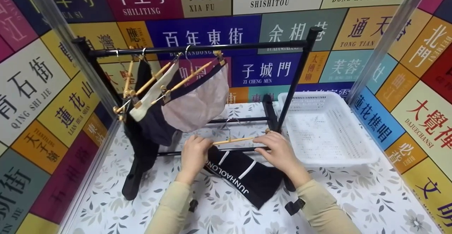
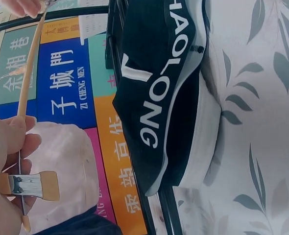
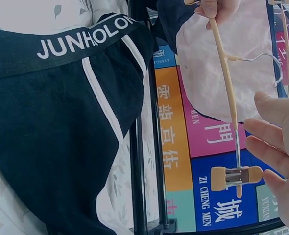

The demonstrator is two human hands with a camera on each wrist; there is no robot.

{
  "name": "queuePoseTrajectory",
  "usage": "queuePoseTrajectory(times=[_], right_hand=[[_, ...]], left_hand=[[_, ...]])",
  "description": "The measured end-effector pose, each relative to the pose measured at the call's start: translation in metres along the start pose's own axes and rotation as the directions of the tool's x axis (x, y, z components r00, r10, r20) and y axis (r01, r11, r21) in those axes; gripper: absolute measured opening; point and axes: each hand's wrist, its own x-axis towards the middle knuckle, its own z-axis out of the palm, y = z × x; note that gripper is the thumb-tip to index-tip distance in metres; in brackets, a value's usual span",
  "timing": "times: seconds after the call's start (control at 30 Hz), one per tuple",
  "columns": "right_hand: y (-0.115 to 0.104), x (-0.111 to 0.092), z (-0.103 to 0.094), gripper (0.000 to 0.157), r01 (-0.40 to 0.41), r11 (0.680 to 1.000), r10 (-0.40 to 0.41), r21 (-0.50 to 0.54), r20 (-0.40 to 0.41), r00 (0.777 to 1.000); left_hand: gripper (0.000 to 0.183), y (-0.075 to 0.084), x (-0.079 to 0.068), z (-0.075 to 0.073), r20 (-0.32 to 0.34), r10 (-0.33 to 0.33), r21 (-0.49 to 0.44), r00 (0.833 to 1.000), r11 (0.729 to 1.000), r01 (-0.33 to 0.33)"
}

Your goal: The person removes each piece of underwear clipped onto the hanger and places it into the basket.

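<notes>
A wooden clip hanger [image 1: 235, 141] with a metal hook is held level in front of the rack. My left hand [image 1: 195, 154] grips its left end, thumb and fingers curled around the rod [image 2: 29, 78] beside a wooden clip [image 2: 34, 185]. At the other end, my right hand [image 3: 279, 142] has its fingers extended near the second clip [image 3: 236, 178]; the right wrist view shows no grip on the rod. Below the hanger, black boxer briefs [image 1: 252, 183] with a white-lettered waistband lie on the patterned tabletop, partly behind the left hand in the head view.
A black garment rack [image 1: 247, 46] stands behind the hands, with pink underwear [image 1: 199, 101] and other garments clipped to wooden hangers at its left. To the right sits a white plastic basket [image 1: 335, 160]. Walls with colourful lettered panels enclose the table [image 1: 381, 205].
</notes>
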Motion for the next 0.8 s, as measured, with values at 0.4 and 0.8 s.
queuePoseTrajectory(times=[0.4, 0.8], right_hand=[[-0.002, -0.014, 0.019, 0.035, 0.022, 1.000, -0.022, 0.005, 0.088, 0.996], [-0.006, -0.028, 0.035, 0.050, -0.112, 0.993, 0.117, -0.033, 0.307, 0.944]], left_hand=[[0.008, -0.009, -0.004, -0.011, 0.018, -0.087, 0.036, 0.996, 0.996, 0.086], [0.010, -0.018, -0.008, -0.015, -0.011, -0.116, 0.054, 0.993, 0.992, 0.117]])
